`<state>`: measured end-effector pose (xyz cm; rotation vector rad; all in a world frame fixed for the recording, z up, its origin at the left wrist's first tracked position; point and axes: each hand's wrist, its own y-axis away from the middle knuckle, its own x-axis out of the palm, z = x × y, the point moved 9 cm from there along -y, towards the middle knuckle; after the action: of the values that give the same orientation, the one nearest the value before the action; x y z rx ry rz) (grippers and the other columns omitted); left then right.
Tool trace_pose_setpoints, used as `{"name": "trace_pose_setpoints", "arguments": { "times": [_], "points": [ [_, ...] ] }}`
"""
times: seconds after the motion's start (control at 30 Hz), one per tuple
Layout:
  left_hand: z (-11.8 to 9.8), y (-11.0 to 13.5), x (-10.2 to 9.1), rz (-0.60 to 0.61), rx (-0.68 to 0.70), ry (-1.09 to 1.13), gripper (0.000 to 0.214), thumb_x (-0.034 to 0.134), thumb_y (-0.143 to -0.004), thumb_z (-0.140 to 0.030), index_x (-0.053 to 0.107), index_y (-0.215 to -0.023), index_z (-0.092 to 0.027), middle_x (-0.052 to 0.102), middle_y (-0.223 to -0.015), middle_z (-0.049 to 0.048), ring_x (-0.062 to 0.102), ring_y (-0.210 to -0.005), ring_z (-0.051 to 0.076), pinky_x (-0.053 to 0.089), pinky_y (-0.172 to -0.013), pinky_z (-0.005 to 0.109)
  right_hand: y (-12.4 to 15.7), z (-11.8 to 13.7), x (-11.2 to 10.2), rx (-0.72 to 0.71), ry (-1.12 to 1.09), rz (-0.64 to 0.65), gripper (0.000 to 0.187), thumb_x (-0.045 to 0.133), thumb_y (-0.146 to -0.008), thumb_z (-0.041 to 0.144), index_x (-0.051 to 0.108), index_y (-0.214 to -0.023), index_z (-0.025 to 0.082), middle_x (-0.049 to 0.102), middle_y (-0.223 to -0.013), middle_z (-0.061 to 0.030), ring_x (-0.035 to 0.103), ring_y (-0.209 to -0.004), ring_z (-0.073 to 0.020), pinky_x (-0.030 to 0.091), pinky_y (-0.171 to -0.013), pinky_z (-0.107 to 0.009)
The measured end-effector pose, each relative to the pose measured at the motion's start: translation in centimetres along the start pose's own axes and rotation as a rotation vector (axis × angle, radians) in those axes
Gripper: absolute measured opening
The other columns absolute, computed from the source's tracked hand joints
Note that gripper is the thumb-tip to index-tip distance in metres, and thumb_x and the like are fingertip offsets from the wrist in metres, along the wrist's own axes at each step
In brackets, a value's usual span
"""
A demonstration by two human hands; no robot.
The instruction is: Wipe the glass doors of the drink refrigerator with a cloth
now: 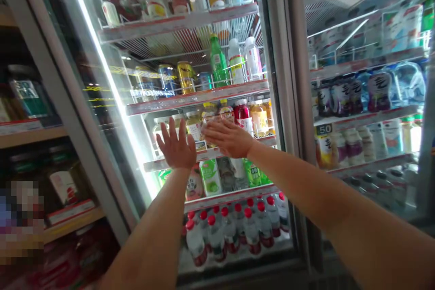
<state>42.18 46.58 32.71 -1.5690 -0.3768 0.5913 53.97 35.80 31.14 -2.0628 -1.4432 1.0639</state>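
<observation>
A dim convenience store aisle holds a tall refrigerated drinks cabinet with a clear glass door [112, 50], its grey metal frame [76, 113] leaning across the view and a bright white light strip [108, 88] running up the edge to the left of the fingers. A second lit cabinet section [363, 99] stands well to the right of the fingers, with purple-labelled bottles [379, 90] on its shelf. A dark wooden shelf [32, 137] lies far to the left, carrying jars I can't make out.

Inside the cabinet, white wire-backed shelves with red-and-white price strips rise in tiers. A green plastic soda bottle [218, 62] and a gold drinks can [186, 78] stand above the fingers. Clear water bottles with red caps [231, 231] crowd the shelf well below them.

The left hand [176, 144] and right hand [228, 138] are raised side by side, both open and empty. The left fingers [173, 129] spread upward, and the right fingers [212, 129] stretch flat toward them, just apart. I cannot tell whether they touch the glass. A red-labelled juice bottle [243, 117] sits just right of the right fingers, behind the glass.
</observation>
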Motion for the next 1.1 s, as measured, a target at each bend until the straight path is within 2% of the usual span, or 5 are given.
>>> {"name": "trace_pose_setpoints", "arguments": {
  "times": [0.1,0.33,0.53,0.77,1.1],
  "points": [
    [0.3,-0.1,0.1,0.004,-0.025,0.028,0.058,0.042,-0.099,-0.038,0.043,-0.155,-0.023,0.026,-0.168,0.0086,0.010,-0.159,0.028,0.006,-0.128,0.056,0.5,2.1,0.8,-0.208,-0.017,0.107,0.057,0.055,-0.093,0.025,0.050,-0.150,0.019,0.048,-0.159,-0.0032,0.039,-0.150,-0.0247,0.026,-0.127,-0.047],
    [0.5,0.1,0.0,-0.020,-0.007,0.019,0.057,0.043,-0.098,-0.035,0.044,-0.155,-0.025,0.030,-0.167,0.0062,0.010,-0.159,0.027,0.004,-0.128,0.053,2.1,-3.7,-3.2,0.648,0.063,-0.473,0.062,0.044,-0.097,0.018,0.038,-0.158,0.020,0.044,-0.161,-0.0100,0.027,-0.155,-0.0305,0.021,-0.125,-0.060],
    [0.6,0.2,-0.1,-0.037,-0.010,0.034,0.057,0.043,-0.099,-0.036,0.043,-0.155,-0.025,0.028,-0.168,0.0063,0.011,-0.159,0.026,0.004,-0.129,0.053,0.1,1.7,0.4,0.003,0.019,-0.040,0.061,0.053,-0.094,0.022,0.045,-0.154,0.022,0.048,-0.158,-0.0055,0.038,-0.151,-0.0274,0.028,-0.125,-0.051],
    [0.4,0.2,-0.2,-0.032,-0.002,0.025,0.057,0.043,-0.099,-0.035,0.044,-0.155,-0.024,0.030,-0.166,0.0071,0.011,-0.159,0.027,0.006,-0.128,0.055,1.5,-1.9,-2.0,0.501,0.099,-0.384,0.062,0.046,-0.095,0.018,0.040,-0.157,0.020,0.048,-0.158,-0.0088,0.033,-0.152,-0.0301,0.027,-0.123,-0.055],
    [0.4,0.2,-0.3,-0.040,-0.014,0.029,0.056,0.042,-0.099,-0.037,0.047,-0.153,-0.024,0.032,-0.166,0.0066,0.013,-0.158,0.026,0.007,-0.129,0.052,0.4,1.6,0.1,0.123,0.110,-0.102,0.053,0.054,-0.095,0.024,0.053,-0.148,0.018,0.048,-0.158,-0.0077,0.040,-0.149,-0.0313,0.035,-0.120,-0.053]
  ]
}}
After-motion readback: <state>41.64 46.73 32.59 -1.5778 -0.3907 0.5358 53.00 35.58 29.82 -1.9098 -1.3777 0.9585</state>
